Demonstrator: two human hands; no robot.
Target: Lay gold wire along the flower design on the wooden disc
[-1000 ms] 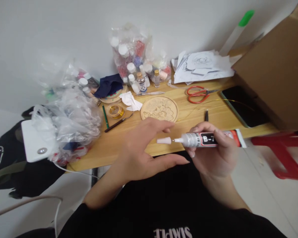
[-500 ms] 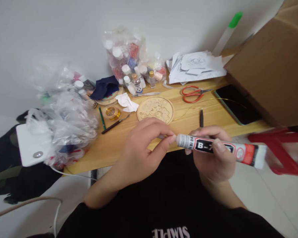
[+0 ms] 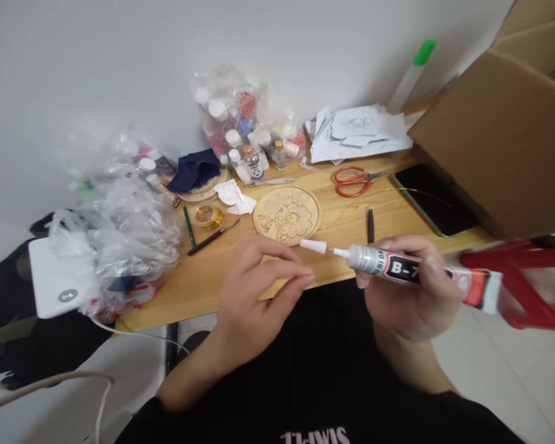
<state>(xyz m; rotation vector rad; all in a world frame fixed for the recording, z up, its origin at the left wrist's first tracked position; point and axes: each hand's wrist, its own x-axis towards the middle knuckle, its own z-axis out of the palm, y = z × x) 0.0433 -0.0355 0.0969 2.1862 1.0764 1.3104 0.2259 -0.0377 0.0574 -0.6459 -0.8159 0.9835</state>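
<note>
In my right hand (image 3: 416,296) is a glue tube (image 3: 400,265) marked "B-7", its nozzle pointing left. A white cap (image 3: 313,246) lies in line with the nozzle, partly drawn off, and a thin metal pin shows between the two. Just below and left of the cap is my left hand (image 3: 263,290), thumb and fingertips brought together with nothing visible between them. Beyond it on the table sits a round wooden disc (image 3: 287,214) with an engraved flower.
Red-handled scissors (image 3: 354,180), a phone (image 3: 437,200) and a black pen (image 3: 370,225) lie to the right. A cardboard box (image 3: 494,135) stands at far right. Bagged bottles (image 3: 231,117) and papers (image 3: 358,132) line the wall. Plastic bags (image 3: 134,228) crowd the left.
The cap has come partly away from the tube, exposing nozzle and pin. My left hand has drawn back left and down from the cap; the tube has shifted slightly right.
</note>
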